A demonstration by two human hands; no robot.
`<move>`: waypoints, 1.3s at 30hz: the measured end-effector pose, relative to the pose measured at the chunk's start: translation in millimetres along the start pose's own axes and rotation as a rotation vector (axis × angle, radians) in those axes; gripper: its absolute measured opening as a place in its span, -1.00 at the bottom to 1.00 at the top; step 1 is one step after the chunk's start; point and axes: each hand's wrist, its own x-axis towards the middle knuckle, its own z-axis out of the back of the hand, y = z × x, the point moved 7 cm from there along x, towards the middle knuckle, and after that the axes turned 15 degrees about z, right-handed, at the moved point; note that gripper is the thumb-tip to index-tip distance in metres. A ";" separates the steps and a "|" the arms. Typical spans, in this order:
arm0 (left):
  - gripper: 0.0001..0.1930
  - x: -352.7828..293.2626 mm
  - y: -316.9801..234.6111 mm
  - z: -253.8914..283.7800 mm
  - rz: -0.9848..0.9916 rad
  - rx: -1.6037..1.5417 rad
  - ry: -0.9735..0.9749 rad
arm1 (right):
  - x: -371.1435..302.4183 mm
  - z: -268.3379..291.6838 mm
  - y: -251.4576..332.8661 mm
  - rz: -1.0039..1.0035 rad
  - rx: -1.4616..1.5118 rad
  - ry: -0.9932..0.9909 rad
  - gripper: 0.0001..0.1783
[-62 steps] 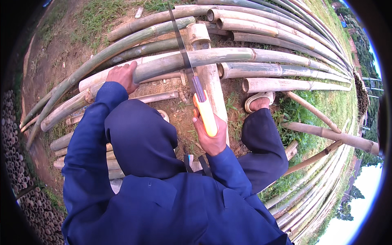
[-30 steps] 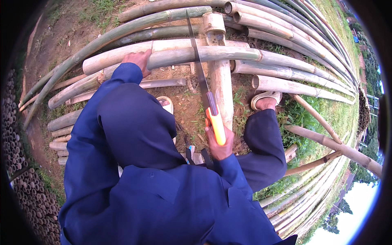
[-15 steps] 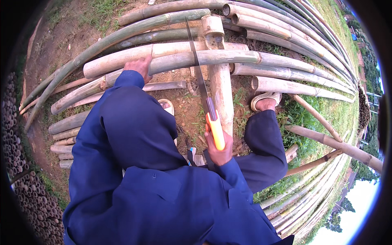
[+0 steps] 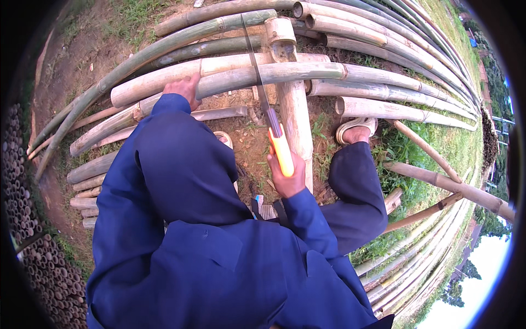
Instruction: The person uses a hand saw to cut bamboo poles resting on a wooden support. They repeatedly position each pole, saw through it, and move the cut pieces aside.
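Note:
My right hand is closed around the yellow-orange handle of a handsaw. The saw's long dark blade lies across a greyish bamboo pole, its tip reaching past it on the far side. Whether the teeth have cut into the pole I cannot tell. To the left of the blade, my left hand grips the same pole from above, beside a thicker pale bamboo pole. Both poles cross an upright-looking bamboo piece with a notched far end.
Several long bamboo poles lie at the far right, and more at the left. A sandalled foot stands right of the notched piece. Crossed bamboo props are at the right. Stacked bamboo ends fill the lower left.
My right hand has pushed the saw forward and slightly left, so the handle is nearer the pole. My left hand keeps its hold on the bamboo.

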 end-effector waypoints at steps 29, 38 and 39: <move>-0.30 -0.3 2.4 -5.6 0.011 -0.008 -0.011 | -34.1 12.2 3.1 -0.020 0.015 -0.009 -0.86; -0.32 -2.5 8.3 -2.1 -0.002 0.039 -0.004 | -113.8 40.5 29.0 0.006 -0.040 0.016 -0.64; -0.32 -0.1 6.9 -5.8 -0.004 0.020 -0.006 | -132.8 49.1 46.7 0.087 -0.216 0.033 -0.66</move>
